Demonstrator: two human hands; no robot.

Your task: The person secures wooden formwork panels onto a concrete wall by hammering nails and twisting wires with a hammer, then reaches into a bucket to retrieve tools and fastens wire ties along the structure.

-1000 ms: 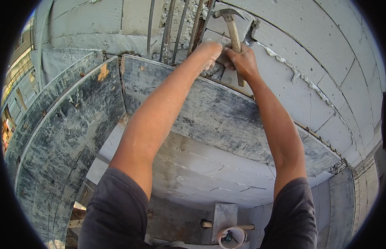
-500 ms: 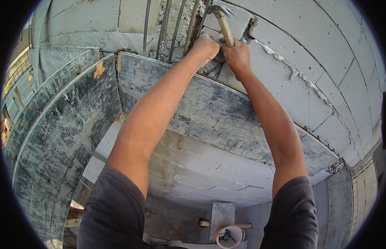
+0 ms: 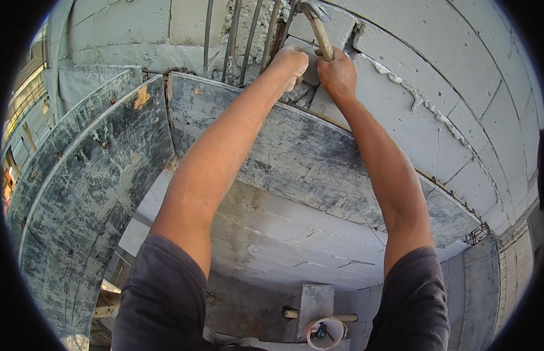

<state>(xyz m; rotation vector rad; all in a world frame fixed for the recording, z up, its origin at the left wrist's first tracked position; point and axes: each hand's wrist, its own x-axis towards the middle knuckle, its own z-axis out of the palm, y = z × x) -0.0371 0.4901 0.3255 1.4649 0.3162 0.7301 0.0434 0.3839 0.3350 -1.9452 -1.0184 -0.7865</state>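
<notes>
My right hand is wrapped round the wooden handle of a claw hammer, whose steel head points up in front of the block wall. Close on its left, my left hand is closed beside the steel bars, with pale dust on its fingers. Whatever the left fingers grip, if anything, is hidden. Between and below the hands a small grey chunk of block shows in a gap of the wall. Vertical rebar rods stand just left of my left hand.
A dark, worn formwork panel runs under my arms, and another panel curves along the left. Grey block wall fills the upper right. Far below are a bucket with things in it and a long wooden handle.
My right hand and the hammer have shifted slightly, opening a wider gap between the two hands. The left hand stays at almost the same place, still closed.
</notes>
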